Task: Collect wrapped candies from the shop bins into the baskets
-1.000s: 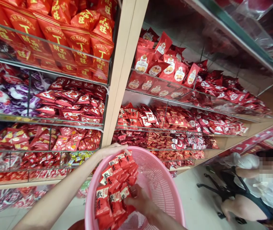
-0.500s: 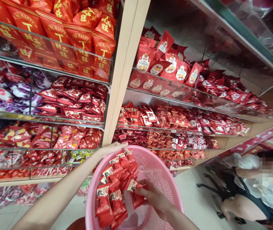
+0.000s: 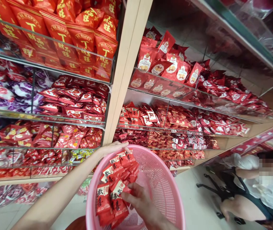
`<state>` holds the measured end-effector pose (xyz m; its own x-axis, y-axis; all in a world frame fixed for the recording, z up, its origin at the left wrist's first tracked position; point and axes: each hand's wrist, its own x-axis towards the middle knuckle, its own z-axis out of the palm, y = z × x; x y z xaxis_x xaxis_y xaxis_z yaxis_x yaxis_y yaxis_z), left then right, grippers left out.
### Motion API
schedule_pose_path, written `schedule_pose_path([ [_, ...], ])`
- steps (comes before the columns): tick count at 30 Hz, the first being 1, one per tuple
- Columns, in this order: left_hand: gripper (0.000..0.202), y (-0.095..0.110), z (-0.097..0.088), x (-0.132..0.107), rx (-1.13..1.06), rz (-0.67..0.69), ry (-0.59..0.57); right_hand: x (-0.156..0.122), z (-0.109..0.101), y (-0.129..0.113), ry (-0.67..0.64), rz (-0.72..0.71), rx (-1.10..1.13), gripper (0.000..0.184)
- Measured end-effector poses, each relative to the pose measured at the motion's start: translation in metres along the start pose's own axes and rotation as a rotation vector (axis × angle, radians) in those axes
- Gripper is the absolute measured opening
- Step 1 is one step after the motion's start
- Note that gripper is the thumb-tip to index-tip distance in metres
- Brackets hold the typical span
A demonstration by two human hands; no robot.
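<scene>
A pink plastic basket [image 3: 161, 185] is held up in front of the snack shelves. My left hand [image 3: 109, 149] grips its far rim, fingers curled over the edge. Inside the basket, against its left wall, lies a pile of small red snack packets [image 3: 113, 188] with white labels. My right hand [image 3: 140, 201] reaches into the basket from below and pinches one red packet [image 3: 119, 189] at the top of the pile, pressing it against the others.
Glass-fronted shelves [image 3: 74, 119] full of red and purple snack packets rise ahead, split by a wooden upright [image 3: 124, 73]. Another person [image 3: 253, 185] crouches on the tiled floor at the lower right.
My right hand lifted a packet out to the right of the pile, then brought it back left onto the pile. My left hand and the basket stayed in place.
</scene>
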<state>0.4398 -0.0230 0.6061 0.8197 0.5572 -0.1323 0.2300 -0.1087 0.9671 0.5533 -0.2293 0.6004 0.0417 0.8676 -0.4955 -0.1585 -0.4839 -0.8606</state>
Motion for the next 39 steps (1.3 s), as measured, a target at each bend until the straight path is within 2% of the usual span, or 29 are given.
schedule_pose_path([
  [4,0.056,0.001,0.0,-0.001,0.004,-0.017,0.006,0.001,0.001,0.006,0.007,-0.039,0.043,0.043],
  [12,0.057,0.0,0.0,0.001,0.012,-0.04,0.013,0.009,-0.003,0.018,0.018,-0.095,0.029,0.041],
  [17,0.057,-0.001,-0.001,0.002,0.013,-0.036,0.009,0.013,-0.001,0.019,0.05,-0.072,0.122,0.048],
  [20,0.056,-0.001,-0.001,0.002,0.013,-0.029,0.007,0.008,-0.002,0.014,0.031,-0.068,0.156,0.044],
  [25,0.056,-0.002,-0.001,0.003,0.018,-0.025,0.01,-0.003,-0.007,-0.004,0.038,0.019,0.293,0.032],
  [30,0.057,-0.002,-0.001,0.004,0.003,-0.024,0.01,-0.006,-0.011,-0.003,-0.015,0.132,0.446,0.028],
  [35,0.057,-0.003,0.0,0.003,-0.003,-0.028,0.008,-0.012,-0.005,-0.008,-0.13,0.147,0.364,0.032],
  [39,0.058,-0.004,0.001,0.002,-0.031,-0.031,0.008,-0.012,0.005,-0.022,-0.142,0.117,0.192,0.032],
])
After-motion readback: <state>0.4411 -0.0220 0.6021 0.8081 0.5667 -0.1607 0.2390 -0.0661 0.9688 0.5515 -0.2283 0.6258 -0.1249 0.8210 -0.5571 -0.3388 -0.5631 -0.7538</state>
